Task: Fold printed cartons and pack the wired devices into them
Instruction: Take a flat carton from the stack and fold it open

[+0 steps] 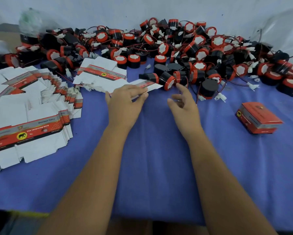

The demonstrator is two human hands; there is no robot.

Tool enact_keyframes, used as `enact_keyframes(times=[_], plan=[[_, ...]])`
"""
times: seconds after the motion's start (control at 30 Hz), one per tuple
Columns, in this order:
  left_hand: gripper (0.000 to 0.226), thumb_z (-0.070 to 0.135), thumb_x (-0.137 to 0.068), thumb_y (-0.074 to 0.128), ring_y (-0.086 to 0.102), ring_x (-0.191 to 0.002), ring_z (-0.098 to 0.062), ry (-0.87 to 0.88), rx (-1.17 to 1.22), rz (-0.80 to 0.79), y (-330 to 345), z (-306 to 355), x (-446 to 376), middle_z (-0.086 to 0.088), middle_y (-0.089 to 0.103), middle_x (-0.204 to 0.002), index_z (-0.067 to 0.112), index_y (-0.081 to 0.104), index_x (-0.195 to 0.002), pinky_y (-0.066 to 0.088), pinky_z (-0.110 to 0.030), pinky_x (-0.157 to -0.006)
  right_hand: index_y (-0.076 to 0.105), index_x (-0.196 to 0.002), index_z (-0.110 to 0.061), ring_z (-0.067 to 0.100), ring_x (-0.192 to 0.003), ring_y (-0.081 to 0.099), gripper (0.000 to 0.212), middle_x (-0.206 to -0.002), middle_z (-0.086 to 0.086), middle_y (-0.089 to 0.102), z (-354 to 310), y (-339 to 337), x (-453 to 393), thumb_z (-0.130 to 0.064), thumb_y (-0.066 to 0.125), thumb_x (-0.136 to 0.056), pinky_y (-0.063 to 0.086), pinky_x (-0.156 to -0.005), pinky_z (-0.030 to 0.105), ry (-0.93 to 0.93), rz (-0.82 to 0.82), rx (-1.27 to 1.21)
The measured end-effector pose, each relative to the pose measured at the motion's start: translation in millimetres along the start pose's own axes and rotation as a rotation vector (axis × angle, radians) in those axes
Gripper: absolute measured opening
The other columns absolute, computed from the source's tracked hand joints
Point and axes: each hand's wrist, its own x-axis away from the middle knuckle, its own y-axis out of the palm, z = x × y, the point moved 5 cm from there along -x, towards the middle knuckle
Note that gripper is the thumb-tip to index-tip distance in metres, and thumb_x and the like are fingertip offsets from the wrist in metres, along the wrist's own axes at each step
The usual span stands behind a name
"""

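So both hands are out over the table (156,150), which has a blue cloth over it, and they're a little apart from each other. The left hand (123,100) pinches one flat carton (146,84), fingers curled over its near edge, and the carton sticks out to the right toward the pile, blurry so the print can't be read. The right hand (183,102) holds nothing, fingers loosely spread, with the index finger reaching up and touching, or near enough, a black-and-red wired device (167,80) lying on its side at the front of the heap. That heap of wired devices (184,48) runs across the whole back of the table: round black bodies, red caps with white centres, thin red and black wires and white plug connectors tangled all through it. A few white connectors (220,96) lie loose on the cloth just right of the right hand. Off to the left there's a big fanned-out stack of flat cartons (28,116), white with a red and grey printed band and a yellow elephant badge, and a smaller stack (101,72) sits further back, just above the left hand. One finished carton (258,117) is folded up and closed, sitting by itself on the right side of the table, well apart from both hands. A clear plastic bag (30,22) shows at the back left.
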Motion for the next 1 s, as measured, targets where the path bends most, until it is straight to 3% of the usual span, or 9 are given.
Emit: enact_keyframes(times=[0.1,0.2,0.37,0.53,0.7,0.8,0.87,0.97,1.0], plan=[[0.018,0.023,-0.087,0.074,0.059,-0.117,-0.011,0.034,0.250,-0.119,7,5,9,0.007,0.068,-0.116,0.025,0.076,-0.105,0.036,-0.052,-0.111,0.051,-0.135,-0.032,-0.003,-0.108,0.055,0.042,-0.131,-0.014,0.052,-7,-3,2,-0.016,0.059,-0.097,0.046,-0.089,0.009,-0.100,-0.025,-0.063],[0.023,0.015,-0.085,0.077,0.054,-0.123,-0.009,0.040,0.305,-0.232,7,5,11,0.010,0.066,-0.117,0.031,0.073,-0.103,0.042,-0.035,-0.109,0.067,-0.115,-0.015,0.005,-0.103,0.060,0.023,-0.116,-0.003,0.064,-8,-3,3,-0.008,0.063,-0.094,0.048,-0.094,0.020,-0.150,0.036,0.038],[0.046,0.012,-0.088,0.069,0.024,-0.147,-0.016,-0.081,0.272,-0.279,8,2,9,0.006,0.043,-0.147,0.039,0.062,-0.124,0.024,-0.043,-0.121,0.071,-0.096,-0.005,0.003,-0.103,0.051,0.008,-0.112,-0.007,0.054,-12,-4,4,-0.006,0.067,-0.089,0.037,-0.086,0.002,-0.291,0.123,0.240],[0.067,0.010,-0.077,0.067,0.028,-0.144,-0.011,-0.062,0.261,-0.320,8,5,13,0.001,0.032,-0.154,0.046,0.048,-0.130,0.030,-0.024,-0.114,0.060,-0.082,-0.003,0.012,-0.088,0.053,0.010,-0.097,0.003,0.061,-14,1,7,-0.010,0.064,-0.088,0.046,-0.077,0.032,-0.354,0.113,0.330],[0.073,0.015,-0.072,0.057,0.022,-0.148,-0.022,-0.027,0.279,-0.292,15,15,16,0.001,0.035,-0.149,0.031,0.043,-0.142,0.027,-0.047,-0.120,0.065,-0.081,-0.006,0.010,-0.084,0.056,0.008,-0.092,0.000,0.063,-24,-2,10,-0.011,0.069,-0.086,0.048,-0.071,0.024,-0.407,0.236,0.254],[0.076,0.013,-0.078,0.063,0.009,-0.152,-0.030,-0.064,0.280,-0.266,16,16,15,-0.005,0.026,-0.157,0.033,0.035,-0.146,0.021,-0.052,-0.121,0.058,-0.090,-0.029,0.006,-0.079,0.056,0.024,-0.089,-0.012,0.062,-26,-2,12,-0.015,0.074,-0.079,0.048,-0.069,0.017,-0.293,0.266,0.099],[0.077,0.001,-0.083,0.065,0.010,-0.153,-0.020,-0.077,0.306,-0.266,17,16,16,0.003,0.024,-0.159,0.031,0.035,-0.147,0.020,-0.052,-0.121,0.052,-0.101,-0.034,0.004,-0.080,0.057,0.039,-0.095,-0.013,0.063,-26,-4,11,-0.018,0.078,-0.076,0.049,-0.072,0.018,-0.220,0.283,-0.009],[0.074,0.000,-0.083,0.061,0.003,-0.138,0.021,0.014,0.306,-0.282,16,22,19,0.041,0.018,-0.140,0.038,0.034,-0.140,0.013,-0.055,-0.122,0.060,-0.108,-0.027,0.004,-0.091,0.056,0.039,-0.103,-0.011,0.058,-26,-4,9,-0.016,0.079,-0.076,0.048,-0.080,0.017,-0.202,0.272,-0.027],[0.074,0.003,-0.084,0.061,-0.003,-0.141,0.019,0.010,0.298,-0.310,18,21,21,0.040,0.016,-0.144,0.040,0.033,-0.140,0.011,-0.056,-0.122,0.064,-0.105,-0.024,0.003,-0.093,0.055,0.034,-0.104,-0.011,0.054,-26,-3,9,-0.013,0.078,-0.076,0.047,-0.081,0.014,-0.203,0.259,-0.013]])
